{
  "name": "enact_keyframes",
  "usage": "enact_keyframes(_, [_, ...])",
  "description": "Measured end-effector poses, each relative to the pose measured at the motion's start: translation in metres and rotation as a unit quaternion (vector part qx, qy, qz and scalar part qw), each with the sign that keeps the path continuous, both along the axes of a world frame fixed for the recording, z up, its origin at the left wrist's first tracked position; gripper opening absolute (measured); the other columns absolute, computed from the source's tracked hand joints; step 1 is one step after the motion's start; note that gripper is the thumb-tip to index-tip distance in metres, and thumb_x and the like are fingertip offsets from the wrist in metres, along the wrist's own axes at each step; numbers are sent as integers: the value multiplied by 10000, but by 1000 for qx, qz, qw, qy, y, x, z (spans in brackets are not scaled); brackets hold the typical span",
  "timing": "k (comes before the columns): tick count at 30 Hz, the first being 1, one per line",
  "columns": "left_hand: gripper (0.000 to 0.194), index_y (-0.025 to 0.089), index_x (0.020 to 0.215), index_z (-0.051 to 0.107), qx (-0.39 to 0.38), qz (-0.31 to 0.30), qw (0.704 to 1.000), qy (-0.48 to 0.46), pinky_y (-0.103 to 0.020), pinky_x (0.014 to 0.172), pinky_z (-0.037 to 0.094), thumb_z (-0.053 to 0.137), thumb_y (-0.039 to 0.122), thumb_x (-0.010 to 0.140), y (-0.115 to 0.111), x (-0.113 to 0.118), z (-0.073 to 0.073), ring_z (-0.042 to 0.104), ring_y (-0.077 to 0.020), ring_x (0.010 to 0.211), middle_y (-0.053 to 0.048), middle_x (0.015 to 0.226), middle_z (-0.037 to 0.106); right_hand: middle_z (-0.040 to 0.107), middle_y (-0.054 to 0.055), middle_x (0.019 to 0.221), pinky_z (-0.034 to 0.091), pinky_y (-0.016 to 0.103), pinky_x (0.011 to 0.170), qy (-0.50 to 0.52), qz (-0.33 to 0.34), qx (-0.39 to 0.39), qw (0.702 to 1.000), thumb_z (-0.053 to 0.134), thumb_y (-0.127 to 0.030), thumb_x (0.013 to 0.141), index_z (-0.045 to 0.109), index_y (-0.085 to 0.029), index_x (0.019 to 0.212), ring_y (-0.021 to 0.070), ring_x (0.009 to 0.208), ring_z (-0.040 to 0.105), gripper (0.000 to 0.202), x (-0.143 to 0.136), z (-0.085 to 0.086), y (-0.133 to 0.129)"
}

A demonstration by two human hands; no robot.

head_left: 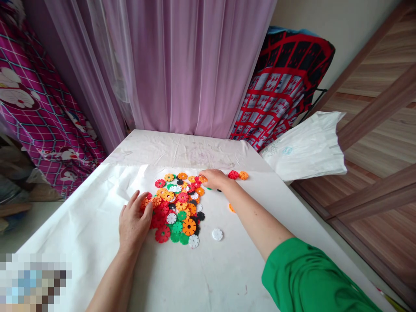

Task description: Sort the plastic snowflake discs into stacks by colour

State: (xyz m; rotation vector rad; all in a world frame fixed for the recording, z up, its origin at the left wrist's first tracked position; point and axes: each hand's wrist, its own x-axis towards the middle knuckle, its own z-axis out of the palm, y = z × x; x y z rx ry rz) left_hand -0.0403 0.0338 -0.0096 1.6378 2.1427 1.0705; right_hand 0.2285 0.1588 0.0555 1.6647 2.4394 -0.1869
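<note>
A loose pile of notched plastic snowflake discs in red, orange, green, white and black lies on the white-covered table. My left hand rests at the pile's left edge, fingers apart, against red and orange discs. At the far right of the pile, my right hand has its fingers closed at an orange snowflake disc; part of the grip is hidden. A white disc lies apart on the near right side. Another orange disc is partly covered by my right forearm.
Beyond my right hand lie small groups of red discs and orange discs. A white plastic bag hangs at the table's right edge. Purple curtains border the far side, and the white table cover is wrinkled.
</note>
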Motion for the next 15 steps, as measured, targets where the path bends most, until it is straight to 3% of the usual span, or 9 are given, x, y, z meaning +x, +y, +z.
enact_keyframes(8, [425,233,1168,677,9,-1,1000,7,-524,1165,336,428,434,890,0,1,0,534,-294,1299,-84,1458,543,696,48,1183,453,228,824,21,-29,-14,999,627,-214,802,610,-232,1264,186,1047,643,462,6,-8,11])
enact_keyframes(15, [413,249,1180,675,7,-2,1000,6,-512,1174,327,439,428,893,0,0,-1,533,-289,1299,-69,1462,541,672,31,1246,450,205,823,23,-28,-12,999,642,-302,805,654,-267,1221,181,1082,635,417,20,-6,8])
